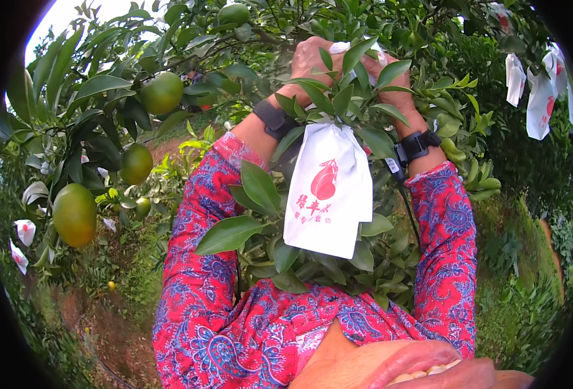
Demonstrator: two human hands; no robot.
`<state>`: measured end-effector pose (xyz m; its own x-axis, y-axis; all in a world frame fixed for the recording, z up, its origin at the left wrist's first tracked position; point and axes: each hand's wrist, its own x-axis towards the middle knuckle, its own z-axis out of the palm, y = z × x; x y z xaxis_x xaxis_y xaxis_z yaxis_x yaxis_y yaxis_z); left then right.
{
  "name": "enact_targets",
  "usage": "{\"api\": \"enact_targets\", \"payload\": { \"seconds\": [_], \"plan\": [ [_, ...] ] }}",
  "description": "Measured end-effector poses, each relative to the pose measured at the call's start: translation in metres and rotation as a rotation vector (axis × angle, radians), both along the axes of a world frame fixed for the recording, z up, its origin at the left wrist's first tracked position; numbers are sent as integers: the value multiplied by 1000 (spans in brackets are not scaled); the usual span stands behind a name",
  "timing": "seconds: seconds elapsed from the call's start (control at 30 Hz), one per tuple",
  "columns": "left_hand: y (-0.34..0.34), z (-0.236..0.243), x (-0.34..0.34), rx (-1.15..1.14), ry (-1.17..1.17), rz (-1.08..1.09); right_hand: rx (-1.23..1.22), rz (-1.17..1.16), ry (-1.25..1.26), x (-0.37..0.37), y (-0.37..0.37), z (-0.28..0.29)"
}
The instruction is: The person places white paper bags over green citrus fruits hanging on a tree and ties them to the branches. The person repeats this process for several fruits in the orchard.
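Green leafy citrus tree (137, 39) fills everything, unripe green fruits (162, 93) hanging off to the left; white paper fruit bag (328, 191) with a red print dangles dead centre, and left hand (309, 59) plus right hand (390, 87) are both pinched shut around its gathered top among the leaves

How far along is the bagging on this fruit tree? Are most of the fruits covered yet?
Done: several white bags already hang on branches at the far right. In hand: the left hand and right hand are up at the neck of a white paper bag among the leaves. Left: at least four bare green fruits at the left remain uncovered.
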<state>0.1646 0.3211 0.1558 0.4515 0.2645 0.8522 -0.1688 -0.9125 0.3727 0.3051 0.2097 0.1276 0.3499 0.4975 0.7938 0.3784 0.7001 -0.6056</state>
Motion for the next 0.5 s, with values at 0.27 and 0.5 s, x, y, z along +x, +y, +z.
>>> {"api": "enact_targets", "payload": {
  "seconds": [0.27, 0.5],
  "plan": [
    [4, 1, 0, -160, 6, -53, 375, -488, -536, -5, 4, -5],
    [5, -7, -3, 247, -37, 184, 38, -570, -740, 2, 3, -8]
  ]
}}
